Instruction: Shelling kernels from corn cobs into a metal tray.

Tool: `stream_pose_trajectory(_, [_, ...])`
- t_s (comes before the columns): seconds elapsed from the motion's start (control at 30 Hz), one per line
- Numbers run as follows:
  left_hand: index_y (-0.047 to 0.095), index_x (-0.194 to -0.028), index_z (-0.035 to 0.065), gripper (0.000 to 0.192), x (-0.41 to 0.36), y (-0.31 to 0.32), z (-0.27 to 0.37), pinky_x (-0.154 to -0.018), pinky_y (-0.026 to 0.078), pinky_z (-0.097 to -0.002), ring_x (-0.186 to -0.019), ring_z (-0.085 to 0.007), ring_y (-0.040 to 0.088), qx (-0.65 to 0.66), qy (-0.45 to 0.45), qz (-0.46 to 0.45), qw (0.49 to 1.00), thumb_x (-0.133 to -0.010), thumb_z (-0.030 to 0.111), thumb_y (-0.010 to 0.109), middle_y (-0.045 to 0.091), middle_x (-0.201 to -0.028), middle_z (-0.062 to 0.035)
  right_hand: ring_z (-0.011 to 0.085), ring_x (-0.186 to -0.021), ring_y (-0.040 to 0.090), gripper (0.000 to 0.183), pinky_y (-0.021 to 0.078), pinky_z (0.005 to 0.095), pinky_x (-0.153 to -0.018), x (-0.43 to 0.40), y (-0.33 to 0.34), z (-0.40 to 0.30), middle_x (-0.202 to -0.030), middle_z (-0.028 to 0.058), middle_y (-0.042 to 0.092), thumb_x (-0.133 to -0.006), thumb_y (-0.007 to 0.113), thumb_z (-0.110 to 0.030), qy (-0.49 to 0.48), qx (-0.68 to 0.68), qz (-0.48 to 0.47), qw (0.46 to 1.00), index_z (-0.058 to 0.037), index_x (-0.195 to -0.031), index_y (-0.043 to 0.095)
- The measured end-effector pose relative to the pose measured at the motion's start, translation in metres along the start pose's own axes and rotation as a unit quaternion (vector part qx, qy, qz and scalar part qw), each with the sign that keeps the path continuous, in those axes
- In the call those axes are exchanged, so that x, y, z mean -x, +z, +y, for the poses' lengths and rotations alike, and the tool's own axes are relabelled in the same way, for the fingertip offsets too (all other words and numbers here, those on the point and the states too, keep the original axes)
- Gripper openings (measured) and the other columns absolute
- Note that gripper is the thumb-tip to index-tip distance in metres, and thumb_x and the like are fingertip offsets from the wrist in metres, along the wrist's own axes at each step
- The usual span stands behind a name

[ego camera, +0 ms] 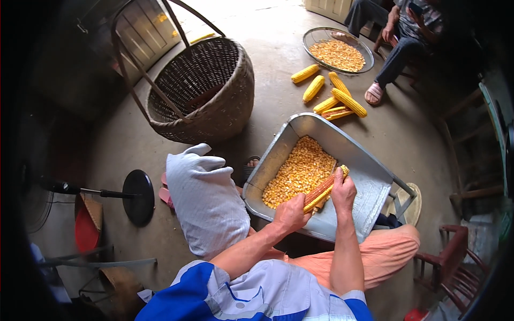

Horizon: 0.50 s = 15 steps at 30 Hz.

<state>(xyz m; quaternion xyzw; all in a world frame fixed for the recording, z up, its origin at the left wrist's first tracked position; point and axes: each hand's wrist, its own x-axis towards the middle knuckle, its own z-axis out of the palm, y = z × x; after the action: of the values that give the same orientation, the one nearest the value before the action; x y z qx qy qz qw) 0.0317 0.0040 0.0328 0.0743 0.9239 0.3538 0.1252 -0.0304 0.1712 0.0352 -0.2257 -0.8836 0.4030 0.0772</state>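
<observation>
Both my hands hold one partly shelled corn cob point(321, 192) over a grey metal tub point(361, 208). My left hand point(292, 212) grips its lower end, and my right hand point(342, 188) is closed round the upper end, thumb along it. Rows of kernels are gone from one side, baring the reddish cob; yellow kernels stay on the lower side and at the tip. Loose corn kernels point(301, 168) lie heaped in the left part of the tub. Just past its far rim, several yellow corn cobs point(349, 102) rest on the floor, one partly stripped.
A big woven basket point(237, 96) with tall handles stands at upper left. Beyond the cobs is a round tray of kernels point(336, 55), beside a seated person point(413, 48). A white cloth point(209, 204) lies left of the tub. A black round base point(137, 198) and wooden chair point(451, 252) flank me.
</observation>
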Motion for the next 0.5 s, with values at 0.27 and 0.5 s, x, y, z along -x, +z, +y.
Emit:
stream_pose_trajectory(0.27, [0.063,-0.105,0.0019,0.035,-0.005,-0.021,-0.013,-0.075,0.052,-0.0403,-0.079,-0.0309,0.068,0.157,-0.013,-0.119,0.98,-0.081,0.026,0.071,0.069,-0.087,-0.019,0.0456,-0.068,0.063,0.045,0.0485,0.0484,-0.061,-0.005,-0.002,0.006,-0.069,0.0263,0.061,-0.101,0.046,-0.036,-0.115,-0.056,-0.069,0.989,0.0003,-0.079,0.06])
stream_pose_trajectory(0.5, [0.058,-0.095,0.0076,0.019,-0.015,-0.023,-0.008,-0.044,0.038,-0.0242,-0.048,-0.0082,0.05,0.418,-0.138,-0.198,0.876,-0.086,0.023,0.067,0.053,-0.061,0.0004,0.0094,-0.062,0.052,0.029,0.045,0.0271,-0.055,-0.006,0.019,0.027,-0.072,0.001,0.058,-0.102,0.047,-0.028,-0.05,-0.23,-0.111,0.966,-0.0032,-0.09,0.057])
